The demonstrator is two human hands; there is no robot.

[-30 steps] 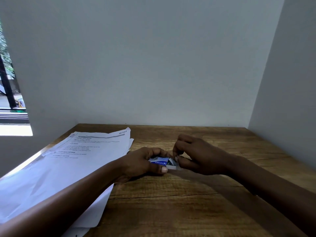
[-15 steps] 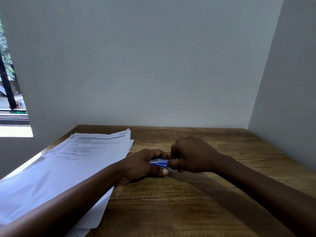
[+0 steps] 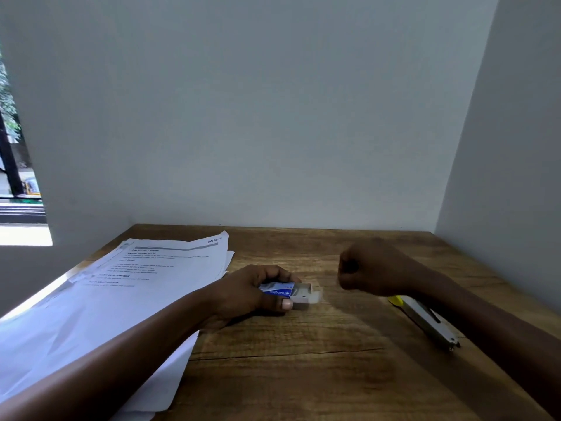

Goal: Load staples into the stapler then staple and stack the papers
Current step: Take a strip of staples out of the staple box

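Left hand: the left hand (image 3: 249, 294) rests on the table (image 3: 303, 375) with its fingers (image 3: 287, 303) curled round a small blue staple box (image 3: 277, 290), thumb on the near side, pinning it steady so it can be worked one-handed.
Staple box: its pale inner tray (image 3: 303, 293) is slid out to the right, toward the other hand; whether staples lie in the tray cannot be told.
Right hand: the right hand (image 3: 368, 267) hovers just right of the box, apart from it, fingers clenched inward; whether they pinch a strip of staples is hidden by the fist and blur.
Stapler: the stapler (image 3: 425, 319), yellow at its far tip with a metal body, lies on the table under the right forearm, near the right hand, seemingly open for loading, though that is hard to confirm.
Papers: the papers (image 3: 121, 287) lie loosely fanned at the table's left side, partly under the left forearm, out of the working area; no staple can be made out in them.
Stage: judged to be the loading step, with stapling and stacking not yet begun.
Next need: probably carrying staples across to the stapler's channel while the box stays pinned.
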